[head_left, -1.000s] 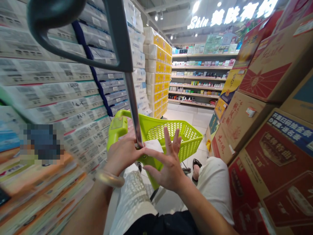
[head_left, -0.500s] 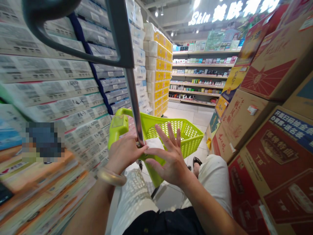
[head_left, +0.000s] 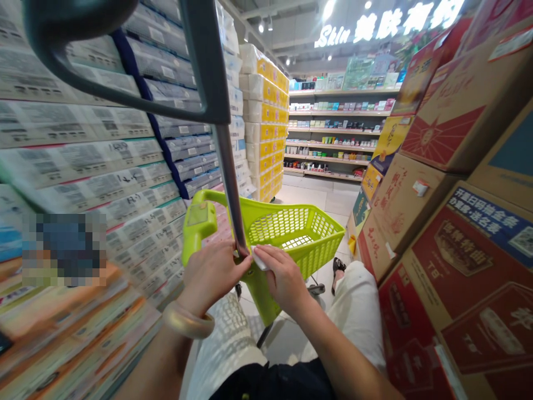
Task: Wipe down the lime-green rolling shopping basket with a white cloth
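Observation:
A lime-green plastic shopping basket on wheels (head_left: 287, 222) stands before my knees, with a metal pole (head_left: 230, 183) rising from its near end to a dark grey handle (head_left: 204, 66). Wearing a gold bangle, my left hand (head_left: 214, 272) is closed around the bottom of the pole where it meets the green frame; its fingertips are partly hidden behind it. My right hand (head_left: 284, 275) has its fingers pressed together over a folded white tissue (head_left: 260, 259), held against the green frame just right of the pole. The two hands nearly touch.
Paper-goods packs (head_left: 137, 150) are stacked high on my left, with yellow-and-white packs (head_left: 266, 128) beyond. Red and brown cartons (head_left: 470, 244) rise close on my right. Shelves of small products (head_left: 333, 128) stand ahead across a tiled floor (head_left: 302, 191). A blurred patch hides something at left.
My right hand's spread fingers have come together over the white tissue and moved down against the green frame. My left hand stays at the pole. The view has shifted slightly.

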Demonstrator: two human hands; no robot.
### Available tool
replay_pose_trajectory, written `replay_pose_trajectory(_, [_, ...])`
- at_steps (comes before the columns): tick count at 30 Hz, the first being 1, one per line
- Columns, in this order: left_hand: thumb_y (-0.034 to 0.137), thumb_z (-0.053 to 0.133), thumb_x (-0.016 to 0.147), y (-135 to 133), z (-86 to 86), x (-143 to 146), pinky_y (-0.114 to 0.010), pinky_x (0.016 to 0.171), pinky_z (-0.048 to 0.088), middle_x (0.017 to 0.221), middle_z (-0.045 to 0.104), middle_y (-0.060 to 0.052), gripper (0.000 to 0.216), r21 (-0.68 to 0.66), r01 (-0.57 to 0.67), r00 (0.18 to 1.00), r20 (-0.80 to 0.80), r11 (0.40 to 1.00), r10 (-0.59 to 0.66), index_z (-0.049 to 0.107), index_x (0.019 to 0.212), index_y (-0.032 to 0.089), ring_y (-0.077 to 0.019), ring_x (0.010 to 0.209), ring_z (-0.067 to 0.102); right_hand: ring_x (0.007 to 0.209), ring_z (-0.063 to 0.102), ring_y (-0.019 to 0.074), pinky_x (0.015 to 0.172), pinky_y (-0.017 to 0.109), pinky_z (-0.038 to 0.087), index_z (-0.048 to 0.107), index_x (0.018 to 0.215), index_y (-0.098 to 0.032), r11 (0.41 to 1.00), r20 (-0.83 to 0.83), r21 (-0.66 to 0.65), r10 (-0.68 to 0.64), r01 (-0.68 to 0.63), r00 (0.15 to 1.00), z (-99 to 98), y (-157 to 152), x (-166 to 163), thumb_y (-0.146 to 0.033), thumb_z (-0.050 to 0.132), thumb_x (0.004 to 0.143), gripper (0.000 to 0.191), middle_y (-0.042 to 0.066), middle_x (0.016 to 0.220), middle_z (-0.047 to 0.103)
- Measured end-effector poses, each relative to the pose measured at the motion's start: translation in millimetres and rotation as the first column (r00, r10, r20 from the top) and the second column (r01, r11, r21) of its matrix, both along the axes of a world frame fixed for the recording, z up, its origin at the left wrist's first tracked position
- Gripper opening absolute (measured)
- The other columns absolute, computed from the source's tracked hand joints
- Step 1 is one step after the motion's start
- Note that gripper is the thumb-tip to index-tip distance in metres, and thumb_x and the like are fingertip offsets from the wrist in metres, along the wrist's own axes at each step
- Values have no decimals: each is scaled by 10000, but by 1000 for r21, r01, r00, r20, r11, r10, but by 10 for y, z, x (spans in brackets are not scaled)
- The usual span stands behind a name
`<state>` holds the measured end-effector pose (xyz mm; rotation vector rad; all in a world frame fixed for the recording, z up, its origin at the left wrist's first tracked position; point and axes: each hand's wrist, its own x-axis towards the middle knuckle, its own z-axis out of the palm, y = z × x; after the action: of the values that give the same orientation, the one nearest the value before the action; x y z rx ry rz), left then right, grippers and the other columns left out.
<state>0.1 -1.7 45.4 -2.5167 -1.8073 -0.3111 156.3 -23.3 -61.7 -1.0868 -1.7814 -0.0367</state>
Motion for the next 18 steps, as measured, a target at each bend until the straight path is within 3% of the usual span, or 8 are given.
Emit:
replay_pose_trajectory(5, [468,512,854,5,-19,-16,-327,661,445,891,755,-58,306,26,20,1000,-4,999,-20,739,886,266,-285,873,698,1262,557,230,1087,463,462,606,1296,-188,994,-67,14,-109,110,992,-87,-13,8,-32,402,846,518,108,1259,666])
replay_pose_trajectory(10, [427,505,845,5,-68,-64,-328,680,450,883,750,-61,283,73,68,998,-18,995,-67,710,920,247,-280,883,694,1292,534,194,1128,427,426,577,1330,-220,999,-53,37,25,-23,998,-88,-43,-13,-54,414,870,515,69,1308,643])
replay_pose_trajectory(15, [395,483,833,-2,-94,-95,-331,664,444,879,745,-52,257,99,119,992,-41,988,-116,684,887,243,-275,845,690,1222,595,226,1077,461,473,643,1250,-213,987,-117,-29,-158,156,980,-125,-4,66,-28,416,834,508,93,1234,685])
replay_pose_trajectory(18, [387,477,830,-6,-93,-96,-323,667,442,867,742,-53,256,114,122,992,-57,986,-116,677,879,235,-264,838,687,1244,576,209,1097,440,453,616,1277,-216,998,-107,-14,-66,65,992,-79,-23,-7,-32,417,848,508,82,1263,670])
